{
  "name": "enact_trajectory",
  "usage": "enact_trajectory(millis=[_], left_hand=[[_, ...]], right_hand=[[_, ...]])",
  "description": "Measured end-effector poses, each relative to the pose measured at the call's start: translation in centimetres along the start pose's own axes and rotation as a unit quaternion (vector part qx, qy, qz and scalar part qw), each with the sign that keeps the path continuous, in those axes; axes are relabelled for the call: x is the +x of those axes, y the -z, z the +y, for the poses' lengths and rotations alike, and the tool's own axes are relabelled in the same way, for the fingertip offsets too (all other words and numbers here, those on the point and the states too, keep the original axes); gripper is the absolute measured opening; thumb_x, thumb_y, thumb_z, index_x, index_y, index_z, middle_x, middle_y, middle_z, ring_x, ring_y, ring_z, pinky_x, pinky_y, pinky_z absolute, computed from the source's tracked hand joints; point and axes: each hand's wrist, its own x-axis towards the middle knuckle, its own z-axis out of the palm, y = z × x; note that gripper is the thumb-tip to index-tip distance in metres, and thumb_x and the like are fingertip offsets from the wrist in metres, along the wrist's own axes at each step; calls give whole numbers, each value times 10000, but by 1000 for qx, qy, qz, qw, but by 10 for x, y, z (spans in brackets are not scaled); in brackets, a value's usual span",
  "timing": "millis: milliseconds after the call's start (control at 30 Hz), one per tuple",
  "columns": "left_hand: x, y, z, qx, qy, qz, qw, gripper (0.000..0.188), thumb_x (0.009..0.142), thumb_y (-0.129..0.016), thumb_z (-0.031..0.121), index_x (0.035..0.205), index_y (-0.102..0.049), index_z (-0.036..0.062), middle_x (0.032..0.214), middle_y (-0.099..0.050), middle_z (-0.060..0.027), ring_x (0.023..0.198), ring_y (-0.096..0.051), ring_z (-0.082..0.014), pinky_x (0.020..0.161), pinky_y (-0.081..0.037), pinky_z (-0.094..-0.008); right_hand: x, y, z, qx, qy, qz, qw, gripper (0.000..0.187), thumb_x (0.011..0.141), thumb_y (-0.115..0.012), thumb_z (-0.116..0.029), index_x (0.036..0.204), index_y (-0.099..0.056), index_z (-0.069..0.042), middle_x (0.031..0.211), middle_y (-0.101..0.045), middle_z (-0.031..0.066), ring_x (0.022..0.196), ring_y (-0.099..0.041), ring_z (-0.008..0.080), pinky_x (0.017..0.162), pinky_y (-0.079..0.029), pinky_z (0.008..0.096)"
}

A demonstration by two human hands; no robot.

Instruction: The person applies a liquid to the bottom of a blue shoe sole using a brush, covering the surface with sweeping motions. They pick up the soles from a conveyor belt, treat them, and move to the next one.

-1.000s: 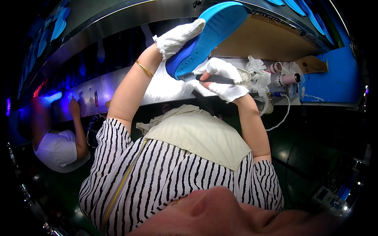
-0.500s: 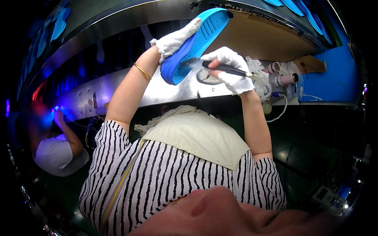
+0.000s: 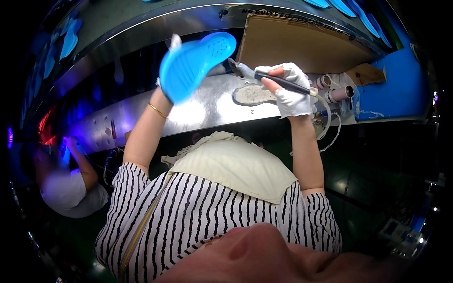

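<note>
A bright blue shoe insole (image 3: 186, 70), smeared by motion, is held up over the bench by my left hand (image 3: 175, 42). That white-gloved hand is mostly hidden behind it, with one fingertip showing past the upper edge. My right hand (image 3: 291, 87), in a white glove with bare fingertips, is closed round the black handle of a brush (image 3: 288, 84). Grey bristles at the brush's tip point toward the insole, apart from it. A pale hose runs from the handle's rear end. Below the brush, a grey sole-shaped piece (image 3: 254, 95) with a dark rim lies on the metal bench.
A cardboard sheet (image 3: 302, 47) stands behind the bench. Pink-and-white cylinders (image 3: 339, 94) and a clear bag lie to the right, beside a blue panel (image 3: 398, 89). More blue insoles (image 3: 71, 37) lie on the far belt. A co-worker (image 3: 71, 184) sits at the left.
My left hand has moved left and down and turned the insole, showing its broad face. The brush has come away from it, and my right hand has shifted slightly right.
</note>
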Motion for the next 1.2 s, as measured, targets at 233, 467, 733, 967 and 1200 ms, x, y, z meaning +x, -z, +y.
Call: enact_trajectory(millis=[233, 467, 733, 967, 1200], left_hand=[[-5, -6, -65, -118, 15, -2, 993, 493, 914, -501, 368, 1233, -490, -7, 1116, -605, -185, 974, -624, -289, 846, -528, -406], [14, -18, -95, -95, 23, 53, 994, 604, 889, -465, 540, 1270, -447, 72, 1113, -584, -127, 957, -609, -222, 819, -539, -361], [16, -20, -91, -57, 5, 48, 997, 676, 885, -419, 589, 1320, -401, 72, 1198, -539, -158, 1027, -573, -272, 885, -497, -402], [18, -24, -85, -65, -41, -6, 997, 783, 868, -312, 667, 1404, -289, 97, 1334, -434, -207, 1175, -476, -375, 1005, -391, -492], [15, -17, -74, -61, -41, -39, 997, 826, 842, -318, 701, 1361, -351, 59, 1275, -490, -192, 1131, -514, -348, 964, -434, -483]], right_hand=[[0, -13, 23, -88, 5, 111, 990, 181, 733, -718, -8, 845, -577, -30, 790, -655, 76, 686, -624, 102, 628, -506, 219], [1, -33, 29, -126, 180, 52, 974, 212, 686, -696, 64, 825, -583, -49, 769, -608, 55, 718, -623, 135, 660, -500, 245], [-6, -28, 30, -122, 144, 45, 981, 217, 737, -672, 75, 898, -562, -21, 849, -637, 85, 781, -619, 109, 723, -502, 244], [-21, -30, 20, -176, 146, 21, 973, 227, 733, -663, 68, 924, -575, -16, 840, -609, 50, 753, -607, 113, 707, -490, 235], [-39, -44, 14, 7, 18, -39, 999, 228, 704, -697, 14, 903, -600, -38, 808, -620, 72, 745, -624, 149, 698, -497, 236]])
